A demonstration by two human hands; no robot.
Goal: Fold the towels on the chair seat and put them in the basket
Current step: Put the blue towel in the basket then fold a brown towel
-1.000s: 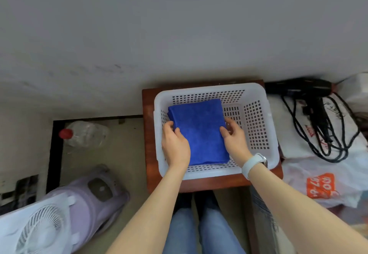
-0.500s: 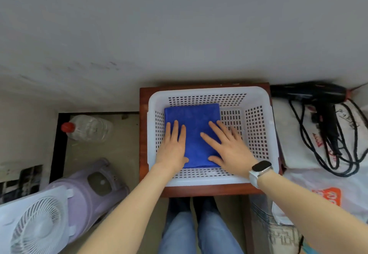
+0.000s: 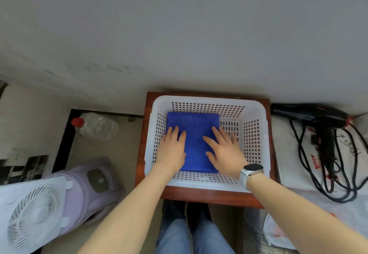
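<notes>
Now both flat, straight-fingered hands, left (image 3: 172, 150) and right (image 3: 225, 152), press the folded towel (image 3: 194, 134) beneath them in the basket (image 3: 256, 106)'s left part, so this one seems stowed, with no other towels visible.

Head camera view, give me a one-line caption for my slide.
Both hands, left hand and right hand, press a folded blue towel flat inside the white basket.
</notes>
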